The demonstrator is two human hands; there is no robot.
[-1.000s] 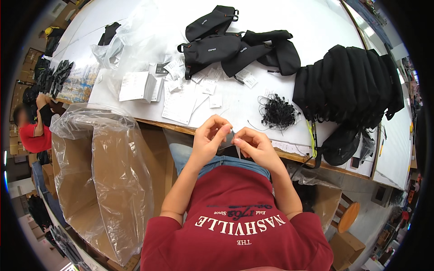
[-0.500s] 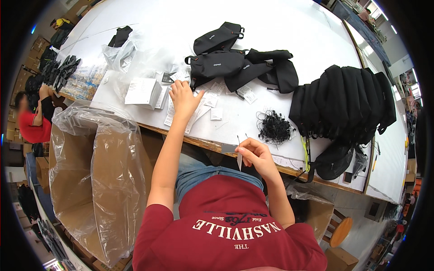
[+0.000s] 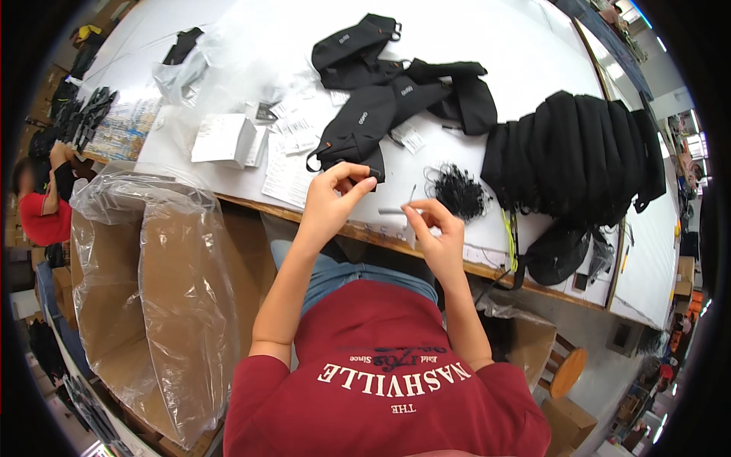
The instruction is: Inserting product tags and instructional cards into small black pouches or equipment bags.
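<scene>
Item, a long black soft fabric bag with a small pale mark [image 3: 364,114], lying on the white smooth-topped table [image 3: 533,53], its near end raised at the front edge. Item, the left hand [image 3: 330,201], thumb and forefinger pinched on that near end; how firmly, cannot be told. Item, a thin grey-and-white flat card [image 3: 391,211], held just beside the bag's near end, apart from it. Item, the right hand [image 3: 440,234], thumb and forefinger closed on the card's edge, remaining fingers loosely curled. Item, a fine dark cord [image 3: 414,191], standing up by the right fingertips; its join to the card is too small to tell. Adjacent stock: a tangled heap of thin black cords [image 3: 458,192], near the right hand; a packed row of bulky black fabric bags [image 3: 571,156], farther right; a squared stack of white printed cards [image 3: 222,139], to the left; loose white printed sheets [image 3: 283,177], beyond the left hand. Handling notes, by judgement: bag end best kept steady and turned toward the right hand, fabric unbunched; card best gripped lightly by its edge, uncreased, cord free of the fingers; both hands best kept close and level, the right clear of the heap, where a cord could snag.
</scene>
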